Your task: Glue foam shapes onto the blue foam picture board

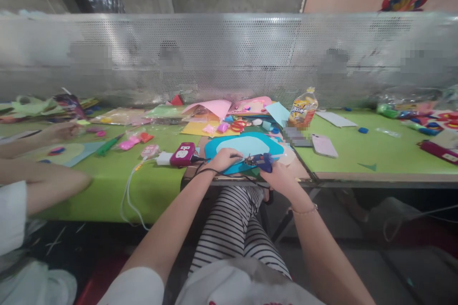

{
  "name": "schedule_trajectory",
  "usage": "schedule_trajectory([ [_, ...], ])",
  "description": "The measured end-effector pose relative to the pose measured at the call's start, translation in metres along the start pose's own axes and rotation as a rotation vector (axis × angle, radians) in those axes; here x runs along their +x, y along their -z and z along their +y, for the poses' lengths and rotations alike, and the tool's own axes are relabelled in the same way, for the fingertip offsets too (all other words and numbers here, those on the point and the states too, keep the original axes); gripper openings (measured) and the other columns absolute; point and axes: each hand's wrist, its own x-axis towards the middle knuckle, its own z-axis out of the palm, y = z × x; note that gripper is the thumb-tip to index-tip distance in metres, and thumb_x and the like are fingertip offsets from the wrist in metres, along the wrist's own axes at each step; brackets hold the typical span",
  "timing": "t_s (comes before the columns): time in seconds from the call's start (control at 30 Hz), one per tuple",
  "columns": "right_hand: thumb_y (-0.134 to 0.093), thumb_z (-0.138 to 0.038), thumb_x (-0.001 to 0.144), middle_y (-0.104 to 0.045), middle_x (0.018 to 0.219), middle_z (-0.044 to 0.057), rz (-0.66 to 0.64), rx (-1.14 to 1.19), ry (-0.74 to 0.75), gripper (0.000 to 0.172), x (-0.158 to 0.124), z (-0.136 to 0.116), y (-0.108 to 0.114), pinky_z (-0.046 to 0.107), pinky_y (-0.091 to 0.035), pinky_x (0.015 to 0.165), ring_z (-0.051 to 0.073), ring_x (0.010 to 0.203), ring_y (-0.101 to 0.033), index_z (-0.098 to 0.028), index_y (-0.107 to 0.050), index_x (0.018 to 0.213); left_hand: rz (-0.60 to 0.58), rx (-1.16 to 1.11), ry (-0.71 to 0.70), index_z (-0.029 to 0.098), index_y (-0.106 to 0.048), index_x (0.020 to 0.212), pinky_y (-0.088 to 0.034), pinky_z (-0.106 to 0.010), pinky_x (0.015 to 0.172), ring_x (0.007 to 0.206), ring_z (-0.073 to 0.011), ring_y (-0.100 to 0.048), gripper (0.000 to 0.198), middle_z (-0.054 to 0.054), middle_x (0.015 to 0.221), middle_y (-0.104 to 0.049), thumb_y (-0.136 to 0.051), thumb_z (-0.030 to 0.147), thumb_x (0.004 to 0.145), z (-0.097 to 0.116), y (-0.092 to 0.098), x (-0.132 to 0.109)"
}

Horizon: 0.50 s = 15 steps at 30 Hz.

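Observation:
My right hand [281, 177] is closed around a dark blue glue gun [263, 161] whose nozzle points left over a blue foam shape [246, 145]. The shape has a darker blue rim and a light blue centre and lies at the table's near edge. My left hand [223, 158] rests on the shape's near left edge, fingers curled and pressing down close to the nozzle. A thin black cord [203, 171] runs across my left wrist.
A magenta box [183, 153] with a white charger and cable lies left of the shape. Red scissors [238, 126], foam sheets, a snack bag [303, 109] and a phone [324, 145] lie behind. Another person's arms [43, 181] work at the left. A perforated metal screen stands behind the table.

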Motion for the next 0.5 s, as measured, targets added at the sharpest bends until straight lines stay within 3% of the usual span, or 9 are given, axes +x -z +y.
schedule_trajectory([
  [0.37,-0.048,-0.033,0.076,-0.062,0.059,0.010,-0.016,-0.007,-0.079,0.027,-0.004,0.006,0.006,0.026,-0.037,0.056,0.021,0.063,-0.059,-0.011,-0.063,0.078,-0.001,0.014,0.031,0.017,-0.070,0.086,-0.046,-0.026,0.087,0.094,-0.0165,-0.064,0.019,-0.005,0.096,-0.071,-0.054,0.025,0.079,0.008,0.002,-0.002],
  [0.5,-0.049,-0.030,0.074,-0.063,0.064,0.011,-0.014,0.016,-0.022,0.022,-0.008,-0.004,-0.002,0.025,-0.035,0.054,0.020,0.063,-0.058,-0.012,-0.061,0.075,-0.003,0.023,0.044,0.017,-0.071,0.087,-0.046,-0.025,0.087,0.095,-0.0165,-0.063,0.021,-0.004,0.095,-0.071,-0.053,0.025,0.079,0.008,0.002,-0.002],
])
